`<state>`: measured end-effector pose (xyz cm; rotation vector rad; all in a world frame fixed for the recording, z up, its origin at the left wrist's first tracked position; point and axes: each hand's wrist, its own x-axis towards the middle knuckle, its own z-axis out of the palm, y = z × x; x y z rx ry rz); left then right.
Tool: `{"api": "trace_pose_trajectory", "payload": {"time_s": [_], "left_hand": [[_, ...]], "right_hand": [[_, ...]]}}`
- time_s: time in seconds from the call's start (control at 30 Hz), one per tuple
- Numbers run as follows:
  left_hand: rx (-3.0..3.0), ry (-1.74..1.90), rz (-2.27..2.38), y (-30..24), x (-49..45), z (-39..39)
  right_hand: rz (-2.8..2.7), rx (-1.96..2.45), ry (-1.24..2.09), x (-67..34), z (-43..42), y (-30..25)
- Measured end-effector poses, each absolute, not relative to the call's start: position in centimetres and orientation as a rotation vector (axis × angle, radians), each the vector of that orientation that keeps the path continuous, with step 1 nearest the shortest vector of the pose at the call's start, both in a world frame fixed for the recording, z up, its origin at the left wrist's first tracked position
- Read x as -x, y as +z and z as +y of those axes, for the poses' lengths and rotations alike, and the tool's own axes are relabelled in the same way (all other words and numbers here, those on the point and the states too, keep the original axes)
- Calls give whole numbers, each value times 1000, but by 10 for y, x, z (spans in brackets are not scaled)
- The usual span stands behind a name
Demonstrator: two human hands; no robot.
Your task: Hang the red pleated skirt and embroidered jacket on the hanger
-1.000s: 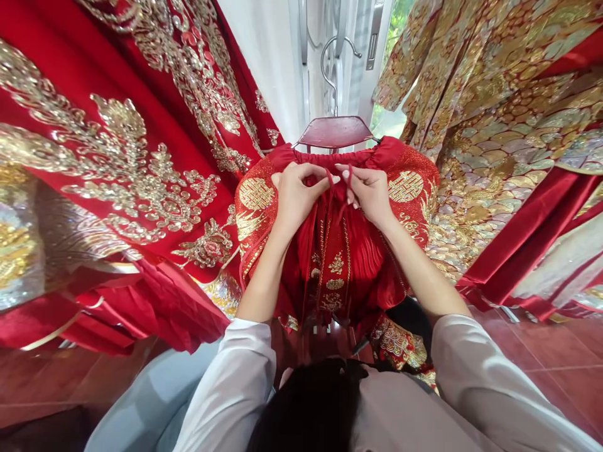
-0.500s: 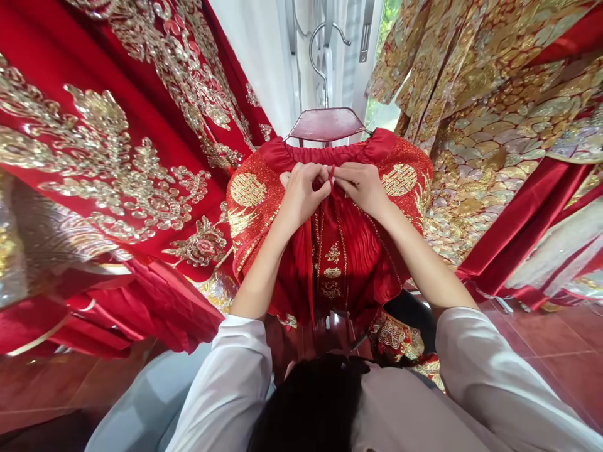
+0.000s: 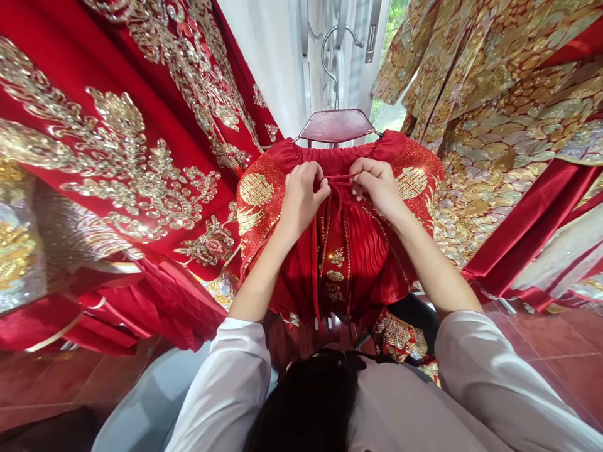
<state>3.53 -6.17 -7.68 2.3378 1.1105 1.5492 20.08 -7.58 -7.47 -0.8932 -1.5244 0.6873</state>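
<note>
A red pleated skirt with gold embroidery hangs from a dark red hanger straight ahead. My left hand and my right hand are both raised to its gathered waistband. Each hand pinches one end of a thin red drawstring, which runs taut between them just below the waistband. My fingers are curled closed around the string.
A large red garment with gold and silver embroidery hangs close on the left. A gold-scaled robe with red trim hangs on the right. A window lies behind the hanger. Red floor tiles show lower right.
My hands, pressed together at the waistband half a second ago, have drawn apart sideways, pulling the red drawstring tight between them.
</note>
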Motion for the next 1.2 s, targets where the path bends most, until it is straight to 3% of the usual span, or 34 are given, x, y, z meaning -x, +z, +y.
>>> {"api": "trace_pose_trajectory", "payload": {"time_s": [0.3, 0.57, 0.83, 1.2], "left_hand": [[-2060, 1439, 912, -64, -25, -62], [-2158, 1222, 871, -61, -3, -62], [-2331, 1359, 994, -61, -3, -63], [-2619, 1399, 1101, -70, -12, -72]], "right_hand": [[-1339, 671, 1318, -204, -84, -73], [-1587, 927, 809, -217, -83, -71], [-1698, 976, 609, -221, -80, -66], [-1903, 899, 861, -225, -101, -62]]}}
